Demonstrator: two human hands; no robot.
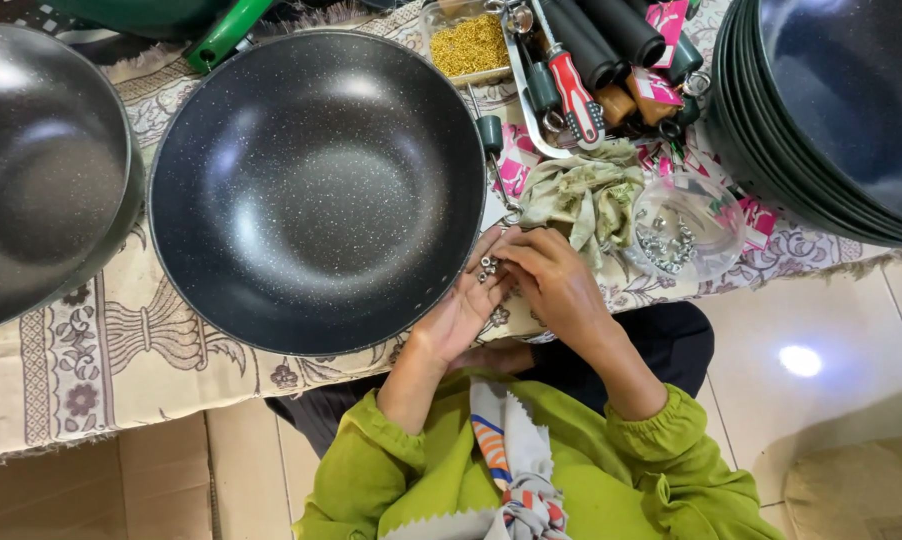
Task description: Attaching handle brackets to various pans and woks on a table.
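A large black speckled wok (316,190) lies on a patterned cloth (121,350) in front of me. At its right rim my left hand (466,305) is cupped palm up with several small metal nuts (488,266) in it. My right hand (551,280) rests against the left one, its fingertips pinching at those nuts. Both sleeves are green.
Another black wok (41,170) lies at the left and a stack of dark woks (831,110) at the top right. A clear bowl of metal nuts (683,230), a crumpled cloth (586,195), a tub of brass bits (468,45) and a tray of handles and screwdrivers (596,60) sit behind my hands.
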